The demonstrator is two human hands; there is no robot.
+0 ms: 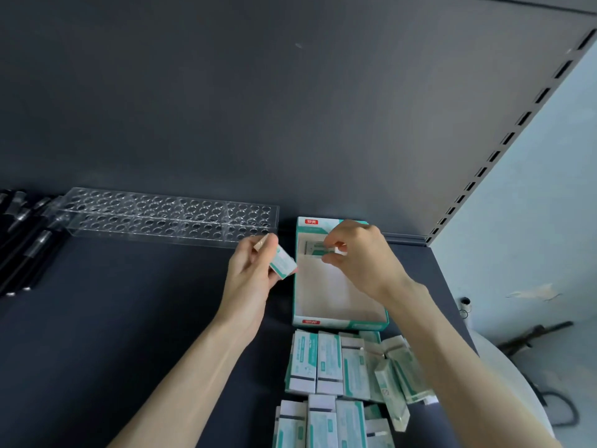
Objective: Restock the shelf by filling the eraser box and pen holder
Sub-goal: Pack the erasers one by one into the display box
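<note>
Right hand [361, 260] hangs over the far end of the eraser box [349, 324], with its fingers curled downward. Between the thumb and the fingertips it seems to pinch a second eraser [339, 248], of which only a small white end shows. Left hand [248, 276] waits just beside the left wall of the box and holds a sleeved eraser [282, 261], green and white, between thumb and fingers and tilted.

The box lies open on the dark shelf [129, 318], near the back panel [290, 108]. At its far end there are already a few packed erasers [313, 247]; how many, I cannot tell, because the right hand covers part of them. The rest of the box floor is bare, so I judge that the filling has only begun.

In front of the box, nearer to the person, many loose erasers [326, 363] lie on the shelf in two rough rows, some straight and some crooked. All of these are left to go in.

The pen holder [161, 215], a clear block with rows of round holes, stands against the back panel to the left of the box. No pen is in any hole that I can see. The black pens [29, 244] lie in a bundle at the left edge, next to the holder. That part of the task looks not yet started.
</note>
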